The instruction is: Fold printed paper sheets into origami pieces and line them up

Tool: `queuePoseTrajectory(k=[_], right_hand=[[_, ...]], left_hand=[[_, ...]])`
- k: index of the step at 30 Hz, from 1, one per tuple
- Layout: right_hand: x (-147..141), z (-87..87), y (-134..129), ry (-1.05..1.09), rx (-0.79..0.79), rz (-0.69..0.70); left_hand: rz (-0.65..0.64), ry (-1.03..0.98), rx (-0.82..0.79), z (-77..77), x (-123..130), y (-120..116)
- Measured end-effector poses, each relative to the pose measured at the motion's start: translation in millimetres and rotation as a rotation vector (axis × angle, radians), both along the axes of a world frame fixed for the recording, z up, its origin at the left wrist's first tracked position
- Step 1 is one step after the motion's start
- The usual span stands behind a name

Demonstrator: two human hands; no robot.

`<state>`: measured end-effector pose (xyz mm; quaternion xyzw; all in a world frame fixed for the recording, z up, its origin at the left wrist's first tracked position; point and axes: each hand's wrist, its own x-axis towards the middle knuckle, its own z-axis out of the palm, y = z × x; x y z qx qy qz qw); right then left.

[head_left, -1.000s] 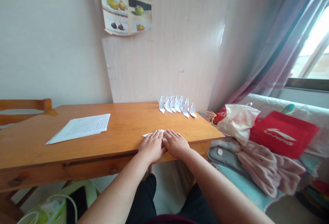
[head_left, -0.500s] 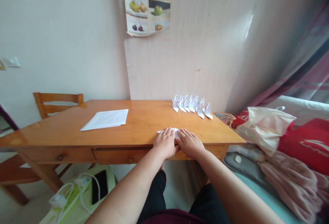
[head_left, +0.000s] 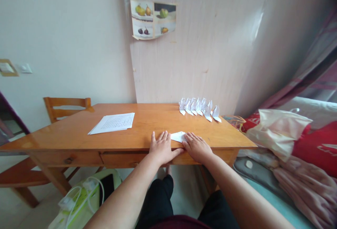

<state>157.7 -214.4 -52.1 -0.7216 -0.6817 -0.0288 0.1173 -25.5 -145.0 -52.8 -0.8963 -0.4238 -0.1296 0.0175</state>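
A small folded piece of printed paper lies flat near the front edge of the wooden table, its pointed end to the left. My left hand rests flat beside that point, fingers spread and thumb stretched toward the right. My right hand lies flat with its fingertips over the paper's right end; part of the paper is hidden under them. Several folded paper figures stand upright in a cluster at the back right of the table.
A stack of printed sheets lies on the table's left half. A wooden chair stands behind the left side. A white bag and red bags are at the right. Below left, cables lie on a green box.
My left hand has slid left off the folded paper and its fingers have spread, so more of the paper shows. My right hand stays on the right end. The view has shifted slightly.
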Motion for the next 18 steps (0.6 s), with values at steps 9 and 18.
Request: queuePoseTrajectory(k=[9, 18], right_hand=[[-2.0, -3.9, 2.9, 0.039, 0.031, -0.015], [-3.0, -4.1, 2.2, 0.058, 0.054, -0.021]], left_hand=[[0.128, 0.015, 0.065, 9.8, -27.1, 7.7], [-0.239, -0.198, 0.064, 23.3, 25.7, 17.6]])
